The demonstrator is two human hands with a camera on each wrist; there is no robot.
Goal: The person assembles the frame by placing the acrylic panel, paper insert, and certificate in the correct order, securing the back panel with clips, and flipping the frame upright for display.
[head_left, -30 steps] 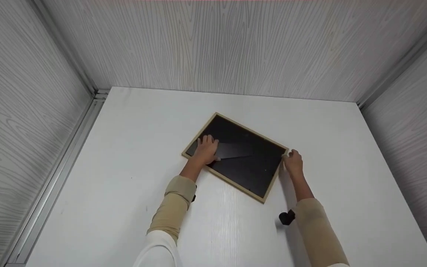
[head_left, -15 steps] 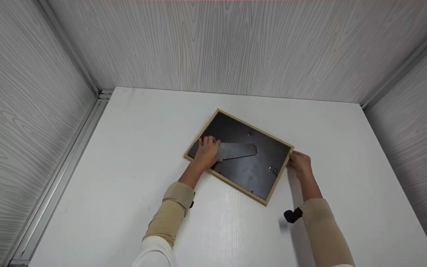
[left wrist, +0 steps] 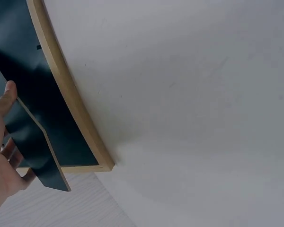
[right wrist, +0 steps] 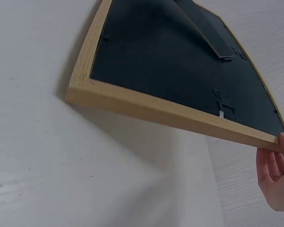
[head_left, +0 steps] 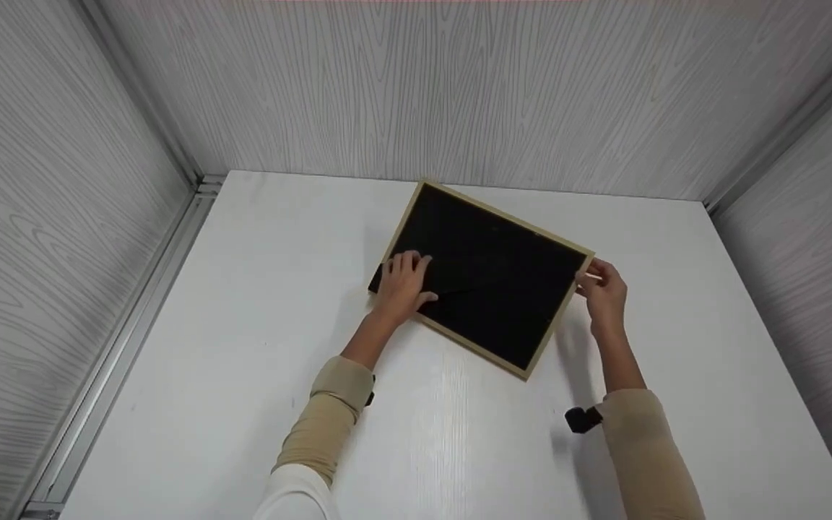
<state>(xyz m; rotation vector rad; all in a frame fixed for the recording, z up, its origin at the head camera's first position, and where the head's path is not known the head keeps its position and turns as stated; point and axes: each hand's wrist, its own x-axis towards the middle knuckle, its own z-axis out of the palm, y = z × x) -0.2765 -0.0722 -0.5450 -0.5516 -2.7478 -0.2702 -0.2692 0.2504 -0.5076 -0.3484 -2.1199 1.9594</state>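
Note:
A picture frame (head_left: 484,347) with a light wood border and a dark backing board (right wrist: 151,56) is tilted up off the white table, its back facing the person. My left hand (head_left: 399,287) grips the easel leg (left wrist: 35,146) on the backing, thumb along one edge and fingers round the other. At the frame's far right corner, my right hand (head_left: 606,292) pinches the wooden border (right wrist: 180,118), thumb on top and fingers beneath. Metal hangers (right wrist: 225,101) show on the backing in the right wrist view. The frame's front is hidden.
The white table (head_left: 416,448) meets a pale wood-grain wall (head_left: 416,87) at the back, with more panels (head_left: 40,217) on both sides. The frame's top corner overlaps the table's back edge in the head view. A black wrist camera (head_left: 582,419) sticks out from the right sleeve.
The frame has risen and tilted, its far edge lifting toward the back wall. My right hand has moved up and right, from beside the corner to holding it. My left hand stays on the leg.

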